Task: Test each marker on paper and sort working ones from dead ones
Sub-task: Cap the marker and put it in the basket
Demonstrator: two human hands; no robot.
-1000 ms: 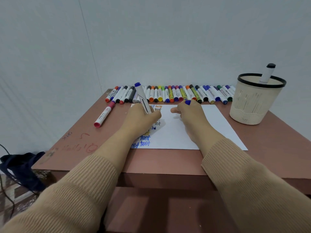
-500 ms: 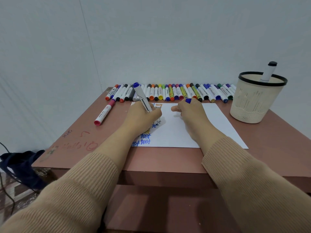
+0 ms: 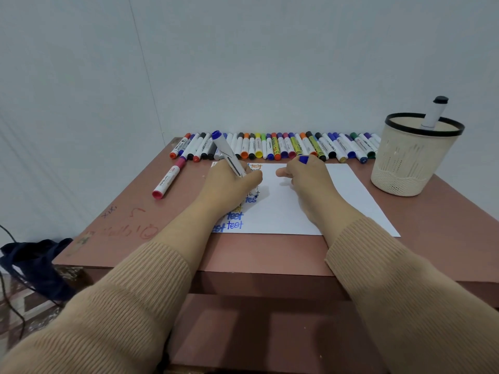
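Blue-ended marker [image 3: 228, 157] tilts over white paper [image 3: 351, 201] on reddish-brown table [image 3: 445, 225]; marker row [image 3: 297, 147] and cream basket [image 3: 405, 163] behind, pale wall [image 3: 270, 63]. Left hand [image 3: 229, 187] grips its barrel; right hand [image 3: 310, 184] pinches blue cap [image 3: 303, 159].

Both arms are clothed in long sleeves of one tan, camel-coloured knit; the left sleeve [image 3: 116, 306] and the right sleeve [image 3: 399, 292] match in shade and weave; the fabric is finely ribbed, the ribs showing as close, thin lines over the whole cloth; each sleeve looks full and soft near the camera and narrows toward its end; the left cuff [image 3: 172, 263] and the right cuff [image 3: 348, 238] are plain ribbed edges of that same knit, stopping short of the wrists, so that a stretch of forearm shows beyond each; the left hand [image 3: 229, 184] and the right hand [image 3: 310, 182] are bare.
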